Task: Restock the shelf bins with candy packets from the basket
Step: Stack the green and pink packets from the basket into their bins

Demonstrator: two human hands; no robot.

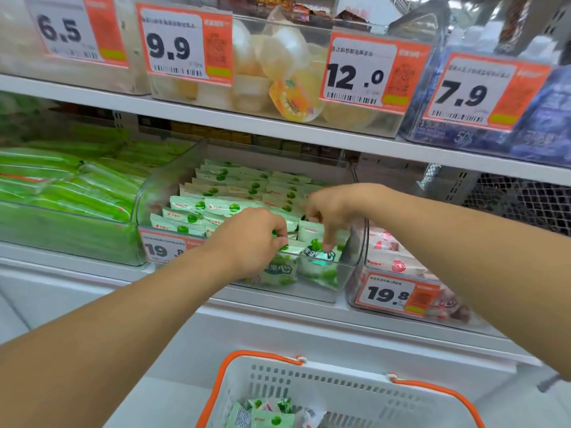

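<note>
Packets [312, 242] between left grip [256, 239] and right grip [327, 211].

Two white shelf boards are carrying the stock. The upper shelf [216, 118] is holding a row of clear bins: one with a 6.5 tag [18, 57], a jelly-cup bin [278, 97] wearing 9.9 and 12.0 tags, and a bin of blue packs [540, 140] tagged 7.9. The lower shelf [278, 307] is bearing a bin of green sticks [61, 230], the clear bin of green-and-white candy packets [343, 282] just beside it, and a bin of pink packets [398, 264] at its other side.
</note>
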